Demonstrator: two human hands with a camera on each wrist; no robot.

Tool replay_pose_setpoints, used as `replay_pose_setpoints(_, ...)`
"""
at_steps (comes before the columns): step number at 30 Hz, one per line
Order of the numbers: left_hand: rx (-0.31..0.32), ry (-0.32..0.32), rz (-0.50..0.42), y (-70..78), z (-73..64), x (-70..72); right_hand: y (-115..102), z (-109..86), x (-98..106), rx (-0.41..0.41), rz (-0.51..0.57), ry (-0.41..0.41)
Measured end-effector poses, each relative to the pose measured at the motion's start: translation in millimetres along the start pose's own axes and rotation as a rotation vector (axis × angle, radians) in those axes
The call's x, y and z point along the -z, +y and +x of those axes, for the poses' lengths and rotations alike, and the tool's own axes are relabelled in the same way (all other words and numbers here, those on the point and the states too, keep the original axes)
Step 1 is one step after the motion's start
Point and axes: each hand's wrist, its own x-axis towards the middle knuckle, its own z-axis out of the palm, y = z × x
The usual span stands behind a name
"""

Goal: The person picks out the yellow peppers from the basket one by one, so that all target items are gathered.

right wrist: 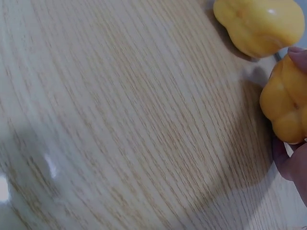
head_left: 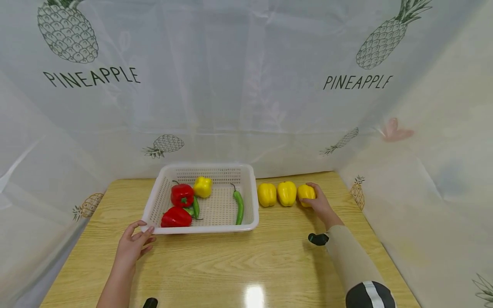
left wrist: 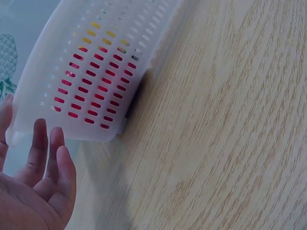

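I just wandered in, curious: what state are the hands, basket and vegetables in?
White basket: upright on the table.
Left hand: touching the basket's near left corner.
Right hand: gripping the rightmost yellow pepper.
Rightmost yellow pepper: held.
Two other outside peppers: resting, untouched.
Yellow pepper inside: resting, untouched.
Two red peppers: inside, untouched.
Lone green chili: inside, lying apart.
Other greens: partly hidden.

On our right arm we wear a plain beige sleeve [head_left: 348, 252] reaching to the wrist, where a small, rounded black piece [head_left: 318, 239] juts out. Further up sits a black patch [head_left: 356, 296] with a white stripe [head_left: 372, 293] through it. Our left forearm [head_left: 117, 278] is bare, another rounded black tip [head_left: 150, 303] showing beside it.
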Motion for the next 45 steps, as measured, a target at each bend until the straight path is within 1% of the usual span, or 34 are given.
replay_pose_setpoints(9,0.0,-0.004,-0.003,-0.8,0.5,-0.3,-2.0,2.0,-1.2,-0.024,-0.003,-0.001)
replay_pose_setpoints(16,-0.026,-0.007,-0.001,-1.2,0.9,0.1,-4.0,3.6,0.6,-0.024,-0.015,-0.019)
replay_pose_setpoints(24,-0.035,-0.006,-0.005,-0.7,0.2,-0.7,-3.9,4.0,3.2,-0.005,0.0,-0.008)
replay_pose_setpoints(33,-0.035,-0.012,-0.012,-2.6,0.1,0.1,0.4,2.9,2.1,-0.014,0.0,0.009)
replay_pose_setpoints(38,-0.018,-0.012,-0.01,-1.4,-1.2,-0.7,-0.6,0.4,4.1,-0.001,-0.039,0.006)
replay_pose_setpoints(42,-0.006,-0.012,-0.011,0.1,-1.7,-0.6,-5.3,0.2,7.6,0.022,-0.068,0.012)
replay_pose_setpoints(45,0.005,-0.01,-0.011,1.2,-1.2,-0.7,-10.9,-0.6,11.6,0.049,-0.111,0.019)
